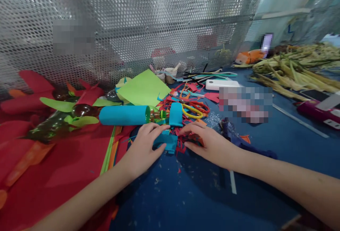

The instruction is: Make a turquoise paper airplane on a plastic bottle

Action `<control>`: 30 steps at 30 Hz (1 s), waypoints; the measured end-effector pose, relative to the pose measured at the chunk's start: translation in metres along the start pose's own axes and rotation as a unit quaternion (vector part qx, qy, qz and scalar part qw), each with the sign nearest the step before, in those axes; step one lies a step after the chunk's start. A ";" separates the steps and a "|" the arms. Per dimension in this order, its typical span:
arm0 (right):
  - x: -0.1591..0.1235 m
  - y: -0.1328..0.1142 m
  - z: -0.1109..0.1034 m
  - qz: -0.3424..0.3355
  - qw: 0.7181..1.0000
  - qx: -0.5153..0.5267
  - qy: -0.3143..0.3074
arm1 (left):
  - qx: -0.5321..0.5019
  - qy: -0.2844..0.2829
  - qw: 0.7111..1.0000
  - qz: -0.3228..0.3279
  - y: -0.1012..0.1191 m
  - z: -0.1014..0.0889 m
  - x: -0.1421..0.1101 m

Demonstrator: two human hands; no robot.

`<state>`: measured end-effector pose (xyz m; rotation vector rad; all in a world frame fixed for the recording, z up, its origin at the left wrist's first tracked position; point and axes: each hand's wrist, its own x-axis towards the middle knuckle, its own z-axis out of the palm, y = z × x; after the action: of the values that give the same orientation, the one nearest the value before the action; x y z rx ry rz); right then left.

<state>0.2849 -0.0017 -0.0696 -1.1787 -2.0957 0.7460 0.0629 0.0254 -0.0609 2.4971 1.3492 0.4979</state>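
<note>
My left hand (145, 145) is low over the surface, thumb and fingers apart, at the left edge of some blue foam-like pieces (171, 143). Whether its fingertips touch them I cannot tell. My right hand (208, 142) curves beside red paper-like scraps (181, 146), its thumb and fingers apart with nothing seen between them. Just beyond both hands stands a curled blue piece (175, 114). A bottle wrapped in a blue sleeve (124, 115) lies behind my left hand, its clear neck toward the right. Scissors with yellow and red handles (195, 111) rest among the scraps.
Red sheets (74, 167) and bottles with green petal-like blades (82, 110) fill the left. A lime green sheet (145, 88) lies behind. Toward the right are a white device (221, 84), a dark blue crumpled item (239, 140) and dry husks (294, 66). Perforated metal (159, 18) closes the back.
</note>
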 end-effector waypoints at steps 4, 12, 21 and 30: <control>-0.002 -0.001 0.002 0.033 0.999 0.037 0.004 | -0.066 -0.003 0.998 -0.003 0.006 -0.005 -0.001; -0.002 -0.006 -0.002 0.012 0.992 0.127 -0.014 | -0.315 -0.001 0.947 -0.070 0.024 -0.012 -0.006; 0.000 -0.002 0.002 0.095 0.949 0.294 -0.058 | -0.398 -0.014 0.906 -0.140 0.018 -0.005 0.000; 0.000 -0.002 -0.005 0.025 0.995 -0.093 0.020 | -0.234 -0.002 0.970 -0.064 0.008 0.003 -0.002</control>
<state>0.2875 -0.0019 -0.0644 -1.3389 -2.1449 0.5530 0.0690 0.0195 -0.0615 2.0166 1.2102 0.6888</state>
